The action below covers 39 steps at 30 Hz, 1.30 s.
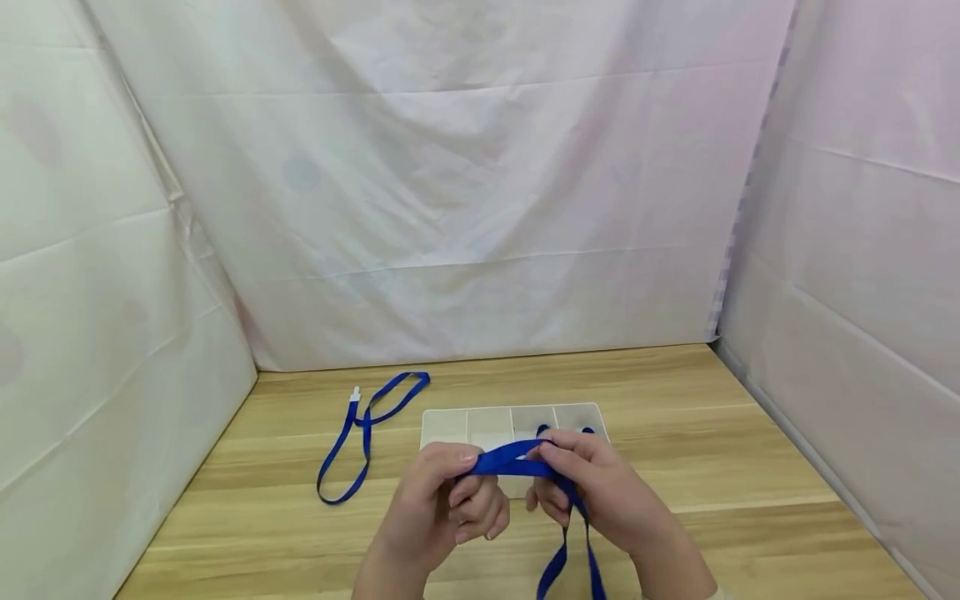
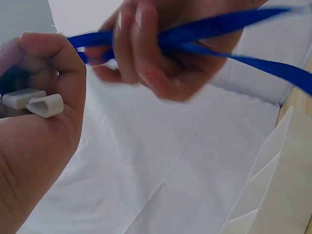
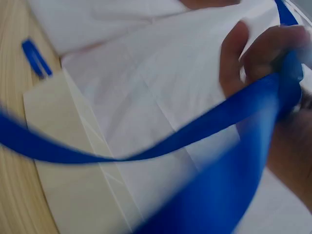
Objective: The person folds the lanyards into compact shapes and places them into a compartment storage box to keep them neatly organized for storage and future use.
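Observation:
Between my two hands stretches a blue lanyard (image 1: 517, 462), its strap doubled into two bands. My left hand (image 1: 450, 504) pinches one end between thumb and curled fingers. In the left wrist view its white plastic clip (image 2: 45, 105) sits inside that hand's palm. My right hand (image 1: 592, 487) grips the strap a short way to the right, and two lengths hang down below it. The right wrist view shows the loose strap (image 3: 195, 129) running from the right fingers close to the camera.
Behind the hands stands a white divided box (image 1: 446, 423), with bits of blue in its right compartments. A second blue lanyard (image 1: 367, 433) with a white clip lies at the left on the wooden table (image 1: 720, 433). White cloth (image 1: 450, 183) walls the back and sides.

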Each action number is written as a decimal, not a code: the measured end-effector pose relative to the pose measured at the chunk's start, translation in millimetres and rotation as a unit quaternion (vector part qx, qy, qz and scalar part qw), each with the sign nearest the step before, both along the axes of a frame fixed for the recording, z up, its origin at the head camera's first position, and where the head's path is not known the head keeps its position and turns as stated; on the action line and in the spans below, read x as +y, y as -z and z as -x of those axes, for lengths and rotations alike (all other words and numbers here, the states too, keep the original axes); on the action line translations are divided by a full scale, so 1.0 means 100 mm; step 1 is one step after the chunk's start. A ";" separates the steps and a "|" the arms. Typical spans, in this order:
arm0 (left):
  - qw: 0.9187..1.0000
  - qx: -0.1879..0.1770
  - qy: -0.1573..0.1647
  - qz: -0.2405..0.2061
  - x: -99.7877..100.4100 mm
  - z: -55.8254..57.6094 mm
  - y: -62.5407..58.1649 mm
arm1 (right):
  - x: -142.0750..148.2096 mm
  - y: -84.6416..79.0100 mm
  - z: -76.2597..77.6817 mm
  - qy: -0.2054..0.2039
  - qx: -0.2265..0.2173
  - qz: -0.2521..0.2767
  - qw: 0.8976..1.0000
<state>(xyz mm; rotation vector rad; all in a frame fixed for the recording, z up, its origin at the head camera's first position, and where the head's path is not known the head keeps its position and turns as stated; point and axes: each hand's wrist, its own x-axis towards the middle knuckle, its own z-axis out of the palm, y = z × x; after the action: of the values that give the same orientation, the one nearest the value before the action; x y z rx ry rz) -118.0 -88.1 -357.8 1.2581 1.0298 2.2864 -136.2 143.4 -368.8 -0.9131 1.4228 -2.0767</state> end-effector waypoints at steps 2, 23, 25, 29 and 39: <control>1.000 0.003 -0.002 -0.008 0.01 -0.01 -0.01 | -0.02 -0.03 -0.02 0.077 0.026 -0.074 0.994; 0.974 0.016 -0.172 0.146 0.12 -0.14 -0.13 | -0.27 -0.24 -0.34 0.212 0.259 -0.134 0.933; 0.971 0.032 -0.179 0.154 0.13 -0.14 -0.13 | -0.26 -0.25 -0.35 0.214 0.227 -0.136 0.940; 0.971 0.060 -0.166 0.159 0.14 -0.13 -0.12 | -0.23 -0.25 -0.39 0.249 0.174 -0.147 0.941; 0.960 0.075 -0.196 0.183 0.14 -0.13 -0.08 | -0.15 -0.34 -0.39 0.159 0.051 -0.210 0.963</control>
<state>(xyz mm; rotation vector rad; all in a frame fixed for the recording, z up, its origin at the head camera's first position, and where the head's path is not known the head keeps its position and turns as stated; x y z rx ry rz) -105.1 -74.0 -350.0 1.1632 1.8011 2.1371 -97.0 128.7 -334.5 -0.6562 2.0780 -1.8383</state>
